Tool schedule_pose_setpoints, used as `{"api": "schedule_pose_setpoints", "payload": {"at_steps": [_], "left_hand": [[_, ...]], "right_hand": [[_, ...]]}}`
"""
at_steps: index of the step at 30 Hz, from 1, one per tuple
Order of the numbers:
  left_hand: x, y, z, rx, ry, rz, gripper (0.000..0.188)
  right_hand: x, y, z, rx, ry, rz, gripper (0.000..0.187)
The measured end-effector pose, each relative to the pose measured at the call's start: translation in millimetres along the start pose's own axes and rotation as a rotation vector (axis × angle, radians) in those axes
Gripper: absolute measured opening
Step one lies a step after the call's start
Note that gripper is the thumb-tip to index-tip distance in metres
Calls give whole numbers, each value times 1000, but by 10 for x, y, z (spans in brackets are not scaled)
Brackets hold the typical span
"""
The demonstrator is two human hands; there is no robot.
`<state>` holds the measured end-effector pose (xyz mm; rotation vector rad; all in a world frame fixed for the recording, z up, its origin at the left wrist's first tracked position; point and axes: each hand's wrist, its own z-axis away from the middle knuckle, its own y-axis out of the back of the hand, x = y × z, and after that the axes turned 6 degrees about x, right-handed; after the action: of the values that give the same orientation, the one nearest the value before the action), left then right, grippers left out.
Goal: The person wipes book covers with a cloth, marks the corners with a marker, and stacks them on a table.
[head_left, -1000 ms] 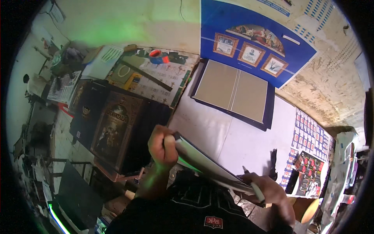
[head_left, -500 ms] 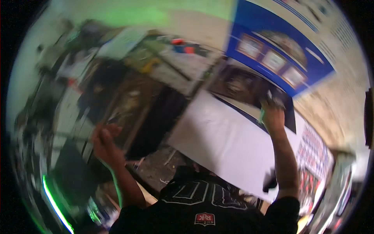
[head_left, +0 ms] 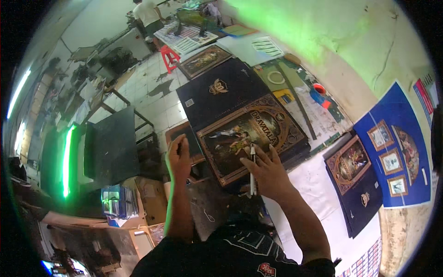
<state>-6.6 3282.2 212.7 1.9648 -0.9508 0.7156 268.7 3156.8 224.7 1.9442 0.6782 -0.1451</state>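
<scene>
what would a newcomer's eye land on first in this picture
Probably the glowing green light strip, upright at the left. Next, near the middle, comes the dark picture cover with a brown ornate border; the right hand, a slim white tool in its grip, is over its near edge. The bright blue poster on the wall at the right also stands out.

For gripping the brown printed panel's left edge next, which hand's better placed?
Left, probably. The left hand looks empty and is beside that edge of the brown printed panel; the right hand is over the panel, holding a white pen-like tool.
</scene>
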Motion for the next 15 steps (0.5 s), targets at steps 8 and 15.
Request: {"api": "schedule_pose_setpoints", "payload": {"at_steps": [8,15], "left_hand": [[532,-85,57,-587,-599,-271,64],[1274,-119,-155,-702,-837,-581,88]], "right_hand": [[202,698,1438,-39,-125,146,40],[516,654,735,271,-31,122,26]]}}
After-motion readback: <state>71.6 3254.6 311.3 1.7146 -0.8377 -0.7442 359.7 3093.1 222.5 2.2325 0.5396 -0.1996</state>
